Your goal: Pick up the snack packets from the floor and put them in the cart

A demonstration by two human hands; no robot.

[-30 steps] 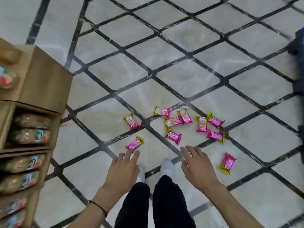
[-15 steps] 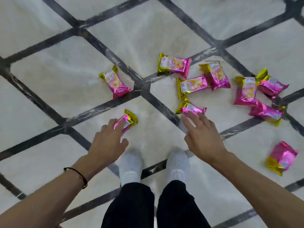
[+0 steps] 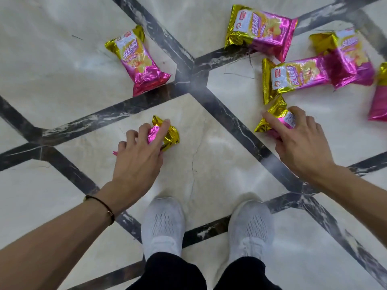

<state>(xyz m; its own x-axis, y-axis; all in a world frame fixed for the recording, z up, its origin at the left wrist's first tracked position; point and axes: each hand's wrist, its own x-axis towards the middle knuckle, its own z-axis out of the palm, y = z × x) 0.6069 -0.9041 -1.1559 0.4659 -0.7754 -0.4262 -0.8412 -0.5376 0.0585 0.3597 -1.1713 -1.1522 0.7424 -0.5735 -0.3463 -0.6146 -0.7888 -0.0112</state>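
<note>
Pink and gold snack packets lie scattered on the marble floor. My left hand (image 3: 138, 158) is closed around one crumpled packet (image 3: 169, 135) low on the floor. My right hand (image 3: 299, 141) grips another packet (image 3: 272, 116) by its pink middle, its gold end sticking out to the left. A loose packet (image 3: 137, 59) lies at upper left. Three more lie at upper right: one (image 3: 261, 30), one (image 3: 297, 78) and one (image 3: 347, 57) overlapping it. Another packet (image 3: 379, 101) is cut off at the right edge. The cart is out of view.
My two white shoes (image 3: 163, 225) (image 3: 251, 225) stand on the cream floor crossed by dark diagonal strips (image 3: 219, 114), just below both hands. A thin dark bracelet (image 3: 102, 206) circles my left wrist.
The view has dropped much closer to the floor. Both hands reached forward and closed on the two nearest packets; the shelf and far packets have left the frame.
</note>
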